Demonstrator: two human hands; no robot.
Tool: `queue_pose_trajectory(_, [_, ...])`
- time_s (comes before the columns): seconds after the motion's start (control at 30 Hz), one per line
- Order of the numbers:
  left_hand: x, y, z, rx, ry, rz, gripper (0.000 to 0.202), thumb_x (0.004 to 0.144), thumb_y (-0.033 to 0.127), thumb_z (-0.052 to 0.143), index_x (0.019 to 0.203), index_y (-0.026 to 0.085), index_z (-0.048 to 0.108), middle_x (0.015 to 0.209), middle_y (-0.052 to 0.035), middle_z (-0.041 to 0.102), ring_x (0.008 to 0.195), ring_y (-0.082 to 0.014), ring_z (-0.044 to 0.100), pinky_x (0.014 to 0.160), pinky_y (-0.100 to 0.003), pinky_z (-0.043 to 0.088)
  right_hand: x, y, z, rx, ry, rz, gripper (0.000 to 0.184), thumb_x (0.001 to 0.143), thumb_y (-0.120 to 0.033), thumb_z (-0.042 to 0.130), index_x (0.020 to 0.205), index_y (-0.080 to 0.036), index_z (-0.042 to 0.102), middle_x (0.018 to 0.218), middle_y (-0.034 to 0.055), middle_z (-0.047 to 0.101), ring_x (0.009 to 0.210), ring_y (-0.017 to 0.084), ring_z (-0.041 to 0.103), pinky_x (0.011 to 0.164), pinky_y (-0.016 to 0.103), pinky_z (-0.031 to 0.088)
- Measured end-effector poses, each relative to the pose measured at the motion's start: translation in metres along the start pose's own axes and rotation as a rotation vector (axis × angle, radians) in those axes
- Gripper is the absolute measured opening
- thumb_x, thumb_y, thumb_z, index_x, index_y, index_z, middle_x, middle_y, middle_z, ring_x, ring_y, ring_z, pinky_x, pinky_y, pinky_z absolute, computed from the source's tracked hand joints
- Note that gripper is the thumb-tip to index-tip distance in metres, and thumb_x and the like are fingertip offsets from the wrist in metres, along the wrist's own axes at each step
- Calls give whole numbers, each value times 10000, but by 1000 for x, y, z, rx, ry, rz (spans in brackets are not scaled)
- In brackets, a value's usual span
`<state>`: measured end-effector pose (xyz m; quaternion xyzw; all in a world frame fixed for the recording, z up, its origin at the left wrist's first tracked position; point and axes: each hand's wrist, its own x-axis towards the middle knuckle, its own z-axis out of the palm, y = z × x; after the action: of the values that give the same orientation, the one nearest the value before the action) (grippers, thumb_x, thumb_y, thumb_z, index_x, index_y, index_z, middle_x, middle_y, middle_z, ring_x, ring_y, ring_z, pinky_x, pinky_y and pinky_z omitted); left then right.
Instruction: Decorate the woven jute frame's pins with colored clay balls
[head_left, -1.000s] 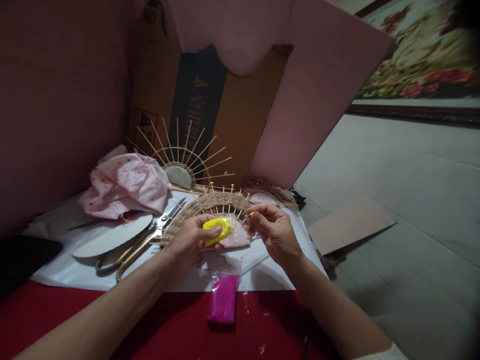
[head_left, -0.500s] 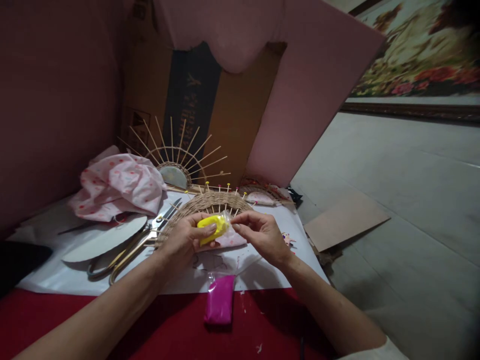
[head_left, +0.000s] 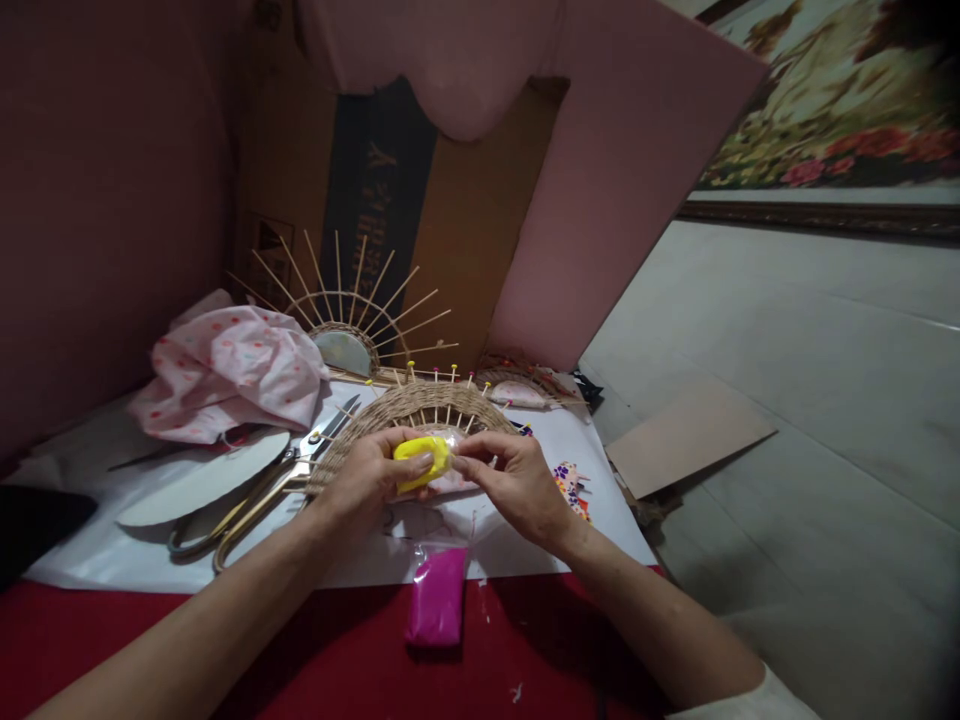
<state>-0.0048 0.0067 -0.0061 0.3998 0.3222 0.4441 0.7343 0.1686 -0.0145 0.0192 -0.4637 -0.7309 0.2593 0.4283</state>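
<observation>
My left hand [head_left: 375, 470] is closed around a soft yellow block of what looks like modelling clay [head_left: 415, 463] in a clear plastic wrapper. The thumb and fingers of my right hand [head_left: 517, 480] pinch the wrapper's [head_left: 451, 452] crumpled end at the block's right side. Just behind both hands stands a woven half-round piece [head_left: 420, 402], its sticks tipped with small yellow and pink balls. Below the hands lies a magenta packet [head_left: 436, 597] in clear plastic, across the edge of the white sheet and the red cloth.
Large scissors [head_left: 285, 480] lie left of my hands, by an oval white board [head_left: 210, 485] and a bundled spotted cloth [head_left: 232, 370]. A sunburst of sticks [head_left: 341, 310] leans at the back against cardboard [head_left: 480, 220]. Patterned scraps [head_left: 571, 485] lie to the right on the white sheet [head_left: 615, 520].
My right hand has shifted slightly left and closer to the yellow block, and less of the wrapper stands out. More of the patterned scraps shows. The view has moved a little.
</observation>
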Motion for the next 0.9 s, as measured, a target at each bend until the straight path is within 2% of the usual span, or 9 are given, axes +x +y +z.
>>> queue_pose_trajectory(0.13, [-1, 0, 2, 4, -13, 17, 219, 607, 165, 764, 766, 104, 627, 665, -47, 657, 559, -128, 587, 514, -211, 463, -4, -1, 3, -131, -17, -76, 104, 817, -172, 588, 751, -168, 669, 667, -4, 644, 585, 93, 514, 557, 241, 381])
queue_pose_trajectory(0.2, [0, 1, 2, -21, -15, 12, 213, 608, 151, 762, 769, 103, 632, 676, -48, 659, 564, -126, 589, 511, -209, 470, -3, 1, 3, -113, -11, -66, 111, 829, -185, 571, 741, -164, 635, 645, -11, 603, 585, 93, 499, 541, 235, 369])
queue_pose_trajectory(0.4, [0, 5, 2, -80, 59, -21, 208, 609, 87, 746, 792, 101, 647, 782, -70, 673, 668, -154, 627, 567, -243, 535, 9, 15, -5, 447, 134, 220, 201, 803, -360, 610, 764, -163, 593, 585, -46, 522, 425, 58, 419, 389, 199, 348])
queue_pose_trajectory(0.5, [0, 5, 2, -76, 76, -34, 215, 602, 86, 753, 792, 100, 653, 807, -82, 678, 701, -169, 638, 596, -263, 551, 12, 18, -7, 539, 116, 252, 243, 789, -396, 623, 800, -154, 632, 609, -33, 541, 424, 52, 437, 383, 194, 360])
queue_pose_trajectory(0.73, [0, 6, 1, -77, 70, -30, 248, 578, 120, 787, 793, 101, 663, 830, -87, 683, 721, -175, 639, 597, -256, 547, 11, 13, -8, 796, -10, 402, 150, 727, -257, 692, 809, -151, 624, 679, -10, 569, 544, 65, 502, 472, 189, 425])
queue_pose_trajectory(0.9, [-1, 5, 1, -69, 65, -21, 246, 585, 129, 786, 798, 100, 667, 823, -83, 684, 720, -177, 639, 598, -263, 547, 13, 16, -11, 887, -68, 423, 203, 695, -176, 714, 868, -153, 611, 745, 9, 617, 589, 73, 542, 522, 195, 451])
